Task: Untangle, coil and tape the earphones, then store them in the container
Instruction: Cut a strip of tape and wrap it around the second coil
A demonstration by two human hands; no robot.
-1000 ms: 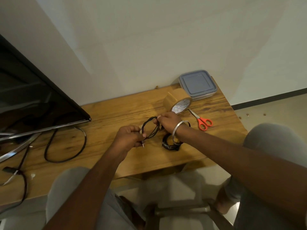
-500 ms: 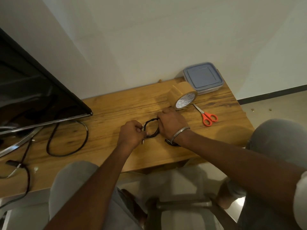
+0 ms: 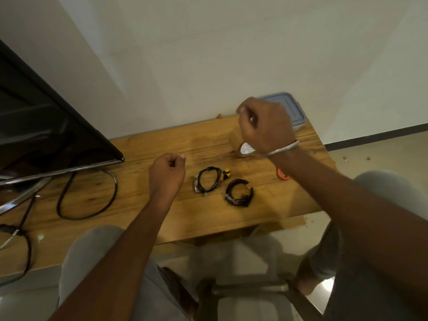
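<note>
Two coils of black earphone wire lay on the grainy wooden worktop (image 3: pixel 208 144): the thin coil (image 3: pixel 199 184), a loose round loop with a metal plug and a yellow bud at its rim, and the thick coil (image 3: pixel 238 201), a tighter glossy bundle. One roll of brown tape (image 3: pixel 235 137) stood on edge behind them, one lidded plastic container (image 3: pixel 296 114) at the wall, one pair of red-handled scissors (image 3: pixel 283 176) mostly under my right forearm. My left hand (image 3: pixel 168 174) hovered beside the thin coil, fingers curled into a loose fist, touching neither coil. My right hand (image 3: pixel 266 126), a metal bangle (image 3: pixel 282 148) at its wrist, hung raised over the tape, fingers curled; whether they pinched anything I could not tell.
</note>
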